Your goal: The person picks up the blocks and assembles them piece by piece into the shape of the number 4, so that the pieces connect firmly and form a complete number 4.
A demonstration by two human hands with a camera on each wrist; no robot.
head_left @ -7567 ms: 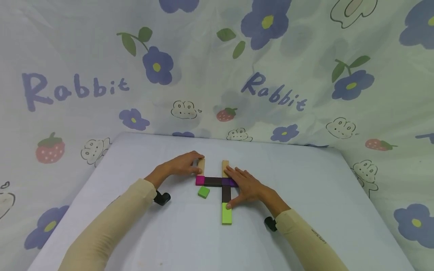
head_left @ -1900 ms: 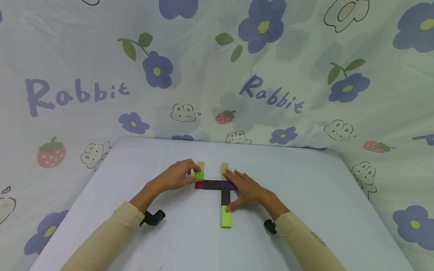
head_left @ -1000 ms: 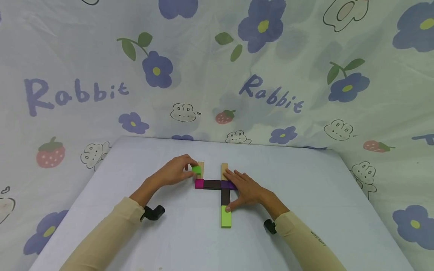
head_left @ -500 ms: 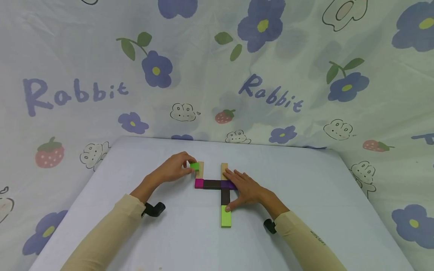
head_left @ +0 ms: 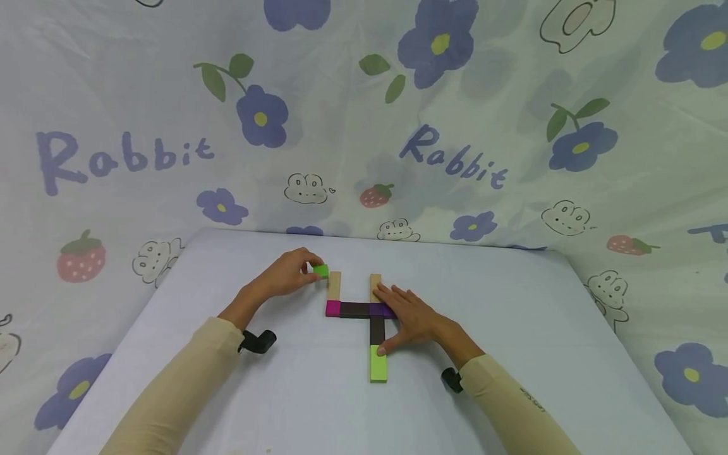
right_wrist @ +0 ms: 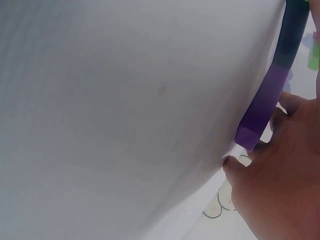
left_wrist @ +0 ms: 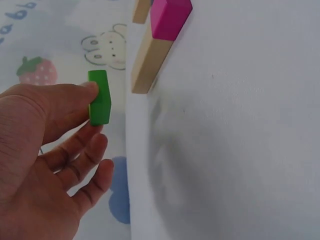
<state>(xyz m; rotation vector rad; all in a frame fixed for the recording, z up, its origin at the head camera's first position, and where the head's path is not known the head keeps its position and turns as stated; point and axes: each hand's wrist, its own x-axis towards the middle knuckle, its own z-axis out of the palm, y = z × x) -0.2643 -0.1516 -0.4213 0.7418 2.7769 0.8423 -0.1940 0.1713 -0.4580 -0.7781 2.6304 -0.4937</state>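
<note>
My left hand (head_left: 287,275) pinches a small green block (head_left: 321,271) between thumb and fingers, beside the far end of a plain wooden block (head_left: 334,285). In the left wrist view the green block (left_wrist: 100,97) is lifted, apart from the row. That wooden block meets a magenta block (head_left: 333,308), followed by a dark block (head_left: 354,309) and purple (head_left: 376,309). A second wooden block (head_left: 376,283) extends away; another dark block (head_left: 377,330) and a lime block (head_left: 378,366) extend nearer. Spread over this junction, my right hand (head_left: 415,318) covers part of the purple, its thumb touching the lime block.
The blocks lie on a white-covered table (head_left: 318,404). Behind it hangs a cloth (head_left: 341,126) printed with flowers, rabbits and strawberries. A black wrist camera (head_left: 258,342) sits at the left cuff and another wrist camera (head_left: 452,380) at the right.
Earlier the green block lay on the table while my left hand was at the left wooden block. Now that hand has carried the green block from above the magenta block away and leftward. Right hand unmoved.
</note>
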